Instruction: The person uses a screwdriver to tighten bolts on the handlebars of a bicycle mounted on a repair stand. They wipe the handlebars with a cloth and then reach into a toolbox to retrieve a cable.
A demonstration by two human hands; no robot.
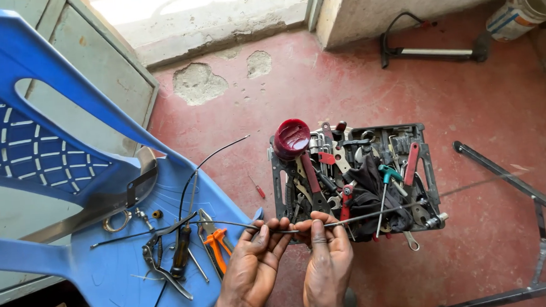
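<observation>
My left hand [253, 259] and my right hand [328, 255] are side by side low in the middle of the view. Both pinch a thin grey cable [374, 213] that runs sideways: its left end reaches over the blue chair seat [116, 277], its right end stretches out over the toolbox [430, 174]. The fingertips of the two hands nearly touch around the cable. Behind the hands sits the dark open toolbox, crammed with several wrenches, keys and screwdrivers, with a dark red tub [291, 138] on its left corner.
A blue plastic chair [33, 139] at left carries orange-handled pliers [217, 243], a brake lever [158, 257], a black cable [206, 162] and small parts. A floor pump [431, 51] and white bucket [521, 10] lie at the far wall. A black metal frame [520, 192] crosses the red floor at right.
</observation>
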